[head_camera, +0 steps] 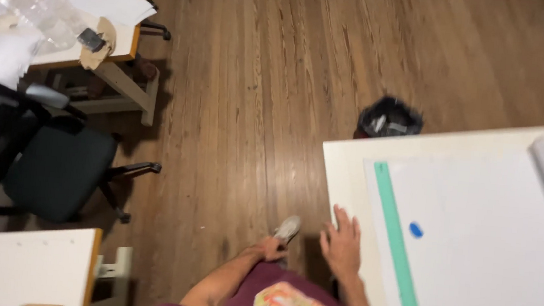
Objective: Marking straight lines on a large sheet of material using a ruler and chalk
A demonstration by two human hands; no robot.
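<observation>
The person's right hand (341, 244) rests flat, fingers spread and grip wide, on the near edge of the white surface (344, 172), holding nothing. The left hand (271, 249) hangs lower beside the thigh, arm bent; whether its grip is wide or narrow I cannot tell. On the surface lies one large white sheet (479, 256) with one green strip (396, 243) along its left side and one blue dot (416, 230). Beyond it on the wooden floor (256, 106) stands one black waste bin (390, 117) (pale scraps inside). One black office chair (54, 167) sits well apart.
</observation>
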